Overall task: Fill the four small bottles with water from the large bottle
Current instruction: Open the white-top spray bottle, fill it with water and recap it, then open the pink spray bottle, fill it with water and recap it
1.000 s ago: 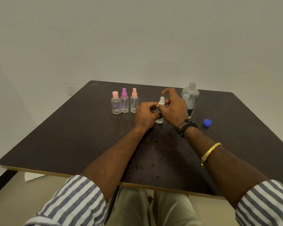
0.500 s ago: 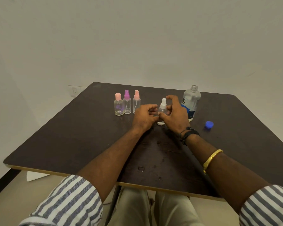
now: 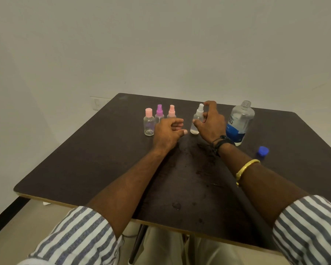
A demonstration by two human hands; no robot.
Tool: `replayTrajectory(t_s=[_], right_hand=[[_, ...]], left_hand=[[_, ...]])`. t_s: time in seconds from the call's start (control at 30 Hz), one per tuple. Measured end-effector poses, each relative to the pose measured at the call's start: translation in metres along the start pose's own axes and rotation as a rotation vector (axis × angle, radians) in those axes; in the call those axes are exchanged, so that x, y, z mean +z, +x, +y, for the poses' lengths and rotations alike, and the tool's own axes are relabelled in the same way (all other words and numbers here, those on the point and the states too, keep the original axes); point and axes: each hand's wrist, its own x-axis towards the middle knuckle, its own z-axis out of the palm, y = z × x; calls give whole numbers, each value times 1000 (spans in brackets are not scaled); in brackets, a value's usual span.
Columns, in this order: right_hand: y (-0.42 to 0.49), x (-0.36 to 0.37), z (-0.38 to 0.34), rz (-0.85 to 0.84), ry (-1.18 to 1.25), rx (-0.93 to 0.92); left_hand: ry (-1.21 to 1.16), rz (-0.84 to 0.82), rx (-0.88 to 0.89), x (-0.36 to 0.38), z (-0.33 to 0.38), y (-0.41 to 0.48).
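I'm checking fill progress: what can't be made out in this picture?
Head view only.
Purple-capped bottle and pink spray bottle: lower bodies hidden behind the left hand.
White-capped bottle: right side covered by the right hand; grip unclear.
Large bottle: label partly behind that hand.
Water levels: too faint to read.

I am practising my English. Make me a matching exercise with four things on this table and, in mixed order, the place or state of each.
Things:
1 large bottle
2 blue cap
3 white-topped small bottle
4 flat-capped pink small bottle

Places or states:
A furthest left of all
B between the left hand and the right hand
C standing open, without its cap
D lying alone, furthest right

Pairs: 1-C, 2-D, 3-B, 4-A
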Motion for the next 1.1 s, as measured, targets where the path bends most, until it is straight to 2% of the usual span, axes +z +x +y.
replayTrajectory(t_s=[0.47, 0.6, 0.73, 0.8, 0.93, 1.03, 1.1], right_hand=[[5, 8, 1, -13, -2, 67], [1, 2, -7, 67, -29, 55], [-5, -1, -23, 215, -87, -46], [-8, 1, -33, 223, -56, -98], [-9, 13, -48, 67, 24, -131], [-7, 27, -55, -122, 95, -65], [-6, 35, -56, -181, 109, -35]], left_hand=[[26, -10, -23, -2, -5, -6], [5, 21, -27, -7, -2, -7], [12, 94, -7, -13, 4, -8], [27, 148, 8, -17, 6, -9], [49, 219, 5, -27, 5, -9], [49, 250, 0, -33, 2, -6], [58, 261, 1, -36, 0, -4]])
